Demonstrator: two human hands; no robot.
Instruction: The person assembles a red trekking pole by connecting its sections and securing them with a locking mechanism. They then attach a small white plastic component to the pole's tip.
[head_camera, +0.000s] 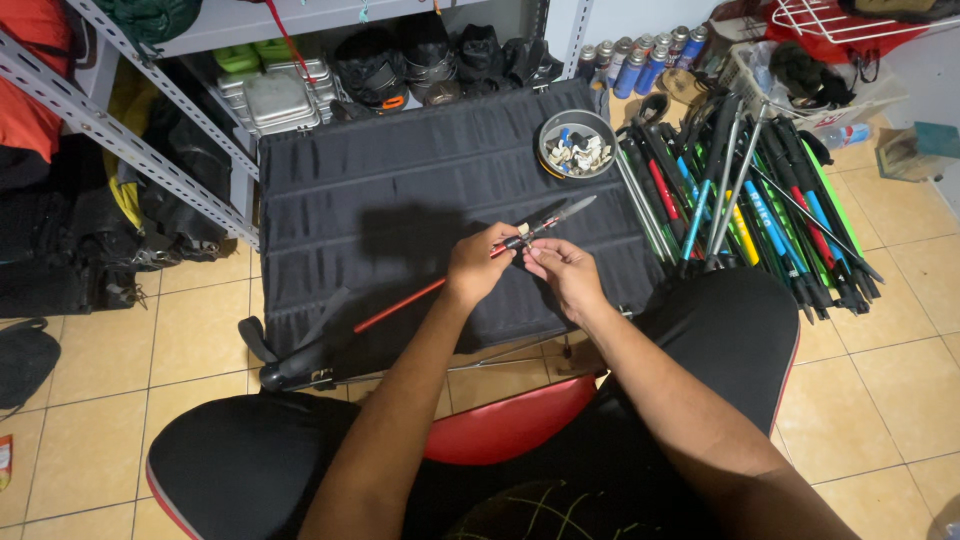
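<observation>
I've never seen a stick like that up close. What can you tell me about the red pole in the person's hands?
The red pole is thin, with a black collar and a grey pointed tip. It slants over the black folding table, its lower end near the table's left edge. The left hand grips it near the collar; the right hand's fingers pinch the collar.

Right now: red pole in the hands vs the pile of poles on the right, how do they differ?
The red pole is single and held by both the left hand and right hand over the black mat; the pile of poles lies untouched on the tiled floor. The red pole is one colour; the pile mixes blue, green, yellow, red and black. Both are slim shafts with dark tip ends.
</observation>
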